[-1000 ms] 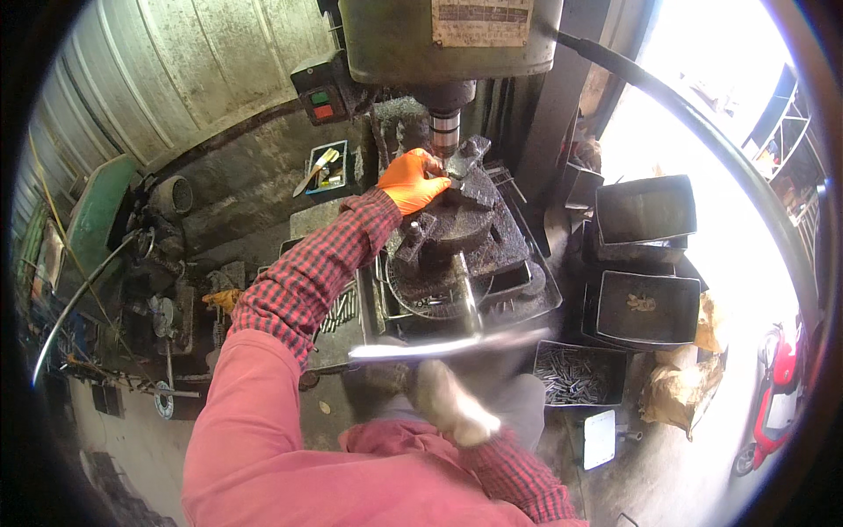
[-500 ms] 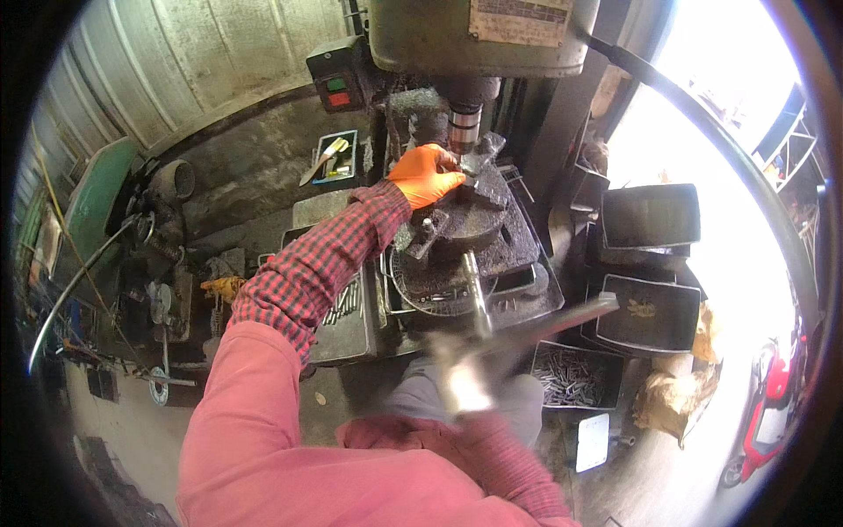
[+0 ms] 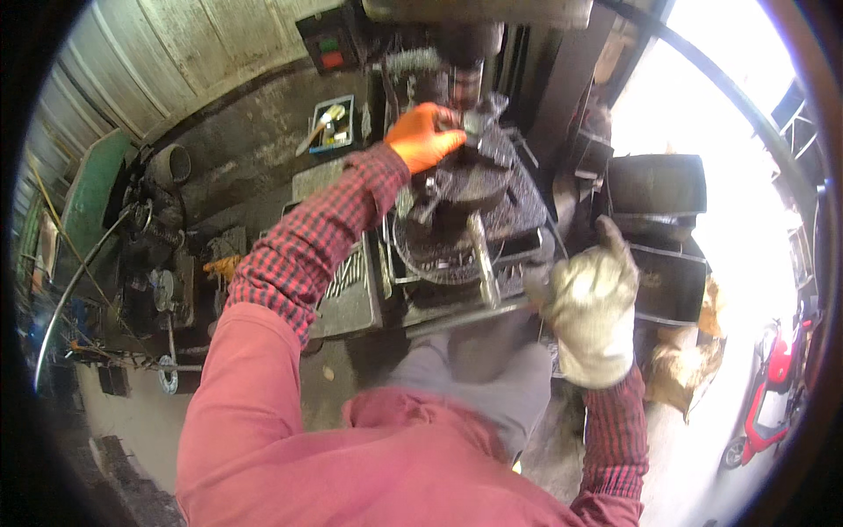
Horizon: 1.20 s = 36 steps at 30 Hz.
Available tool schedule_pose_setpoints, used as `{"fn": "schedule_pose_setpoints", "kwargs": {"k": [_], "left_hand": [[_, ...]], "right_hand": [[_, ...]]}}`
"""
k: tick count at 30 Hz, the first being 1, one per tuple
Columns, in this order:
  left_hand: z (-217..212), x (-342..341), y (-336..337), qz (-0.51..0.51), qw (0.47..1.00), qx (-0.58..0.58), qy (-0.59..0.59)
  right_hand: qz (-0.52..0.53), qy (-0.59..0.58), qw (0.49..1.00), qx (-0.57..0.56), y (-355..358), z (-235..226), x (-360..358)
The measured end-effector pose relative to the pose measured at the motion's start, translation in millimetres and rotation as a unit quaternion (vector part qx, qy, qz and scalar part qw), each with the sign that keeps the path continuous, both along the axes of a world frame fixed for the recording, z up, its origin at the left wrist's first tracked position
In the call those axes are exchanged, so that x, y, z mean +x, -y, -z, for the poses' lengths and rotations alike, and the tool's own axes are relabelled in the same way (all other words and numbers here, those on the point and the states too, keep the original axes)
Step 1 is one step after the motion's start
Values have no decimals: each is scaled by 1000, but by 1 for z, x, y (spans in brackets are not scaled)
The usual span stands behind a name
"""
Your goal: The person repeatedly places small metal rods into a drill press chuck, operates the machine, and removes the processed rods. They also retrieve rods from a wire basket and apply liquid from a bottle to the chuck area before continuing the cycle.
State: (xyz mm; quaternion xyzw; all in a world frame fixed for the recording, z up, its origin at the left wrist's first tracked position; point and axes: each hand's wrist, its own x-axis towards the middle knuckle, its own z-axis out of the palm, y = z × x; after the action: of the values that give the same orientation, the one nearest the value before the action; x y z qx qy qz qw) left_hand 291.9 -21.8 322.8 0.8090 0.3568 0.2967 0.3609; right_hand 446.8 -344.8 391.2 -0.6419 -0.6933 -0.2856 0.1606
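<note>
My left hand (image 3: 423, 139), in an orange glove, reaches to the dark machine vise (image 3: 487, 145) below the drill press chuck (image 3: 465, 83). Its fingers are pinched together at the jaws; whatever small piece lies between them is hidden. A pale, soiled work glove covers my right hand (image 3: 595, 316), right of the press table, with one finger raised. Its other fingers appear curled round the end of a thin metal bar (image 3: 470, 318), which points left across the table's front; the grip is partly blurred. A bright round handle (image 3: 482, 259) sticks out from the vise toward me.
Dark metal bins (image 3: 657, 186) stand at right, near a brown paper bag (image 3: 685, 373). Left of the press are a bin of metal pins (image 3: 349, 274) and a small tray with a brush (image 3: 332, 123). A switch box (image 3: 329, 44) hangs behind.
My right hand has swung from in front of my lap up and right, and the bar now points left. My left hand stays at the vise. The whole view has shifted slightly.
</note>
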Motion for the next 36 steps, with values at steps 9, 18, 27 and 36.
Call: {"fn": "schedule_pose_setpoints", "kwargs": {"k": [9,18,27,36], "left_hand": [[-21,-151,32,-61,978,12,201],[107,-256,183,-219,932,-155,244],[188,-240,259,-220,890,-276,288],[198,-231,263,-199,892,-292,282]], "right_hand": [[31,-21,983,178,-9,74,32],[143,37,989,23,3,45,54],[158,-86,983,42,3,62,66],[122,-517,829,176,123,72,119]]}}
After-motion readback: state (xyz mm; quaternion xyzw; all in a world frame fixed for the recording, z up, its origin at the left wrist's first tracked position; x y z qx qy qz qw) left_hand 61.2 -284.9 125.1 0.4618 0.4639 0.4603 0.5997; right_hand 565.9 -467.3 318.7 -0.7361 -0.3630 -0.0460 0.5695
